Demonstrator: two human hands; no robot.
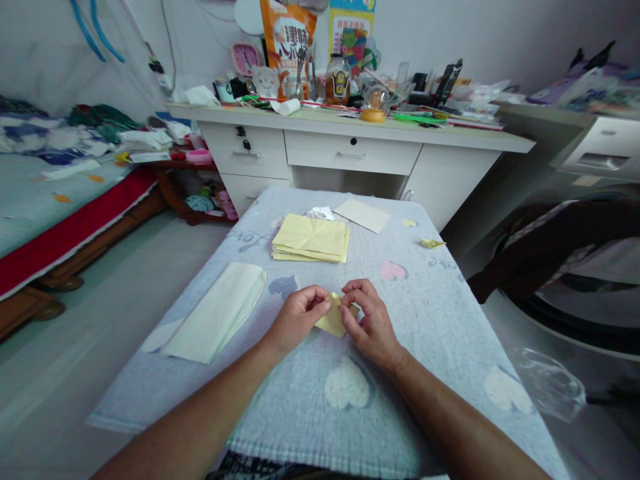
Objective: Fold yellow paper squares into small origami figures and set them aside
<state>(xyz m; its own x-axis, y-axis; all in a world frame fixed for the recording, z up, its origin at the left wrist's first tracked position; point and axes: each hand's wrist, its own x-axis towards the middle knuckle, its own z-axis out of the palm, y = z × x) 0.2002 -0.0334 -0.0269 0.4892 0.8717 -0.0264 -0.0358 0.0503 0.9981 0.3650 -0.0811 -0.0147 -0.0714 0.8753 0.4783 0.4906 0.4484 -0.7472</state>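
Note:
Between my two hands is a small folded piece of yellow paper [332,325], held just above the cloth-covered table. My left hand [303,312] pinches its left corner between thumb and fingers. On the other side, my right hand [367,320] grips the paper's right edge with thumb and fingertips, which hide part of it. Beyond my hands lies a stack of yellow paper sheets [313,237], the top one marked with creases. A folded bundle of pale green paper [220,312] rests to the left.
The table wears a blue cloth [425,373] with heart prints. A cream card [363,215] and crumpled white wrapper [320,213] lie behind the stack; a small folded yellow piece [431,243] sits near the right edge. A white desk [350,143] stands behind, a washing machine [600,160] to the right.

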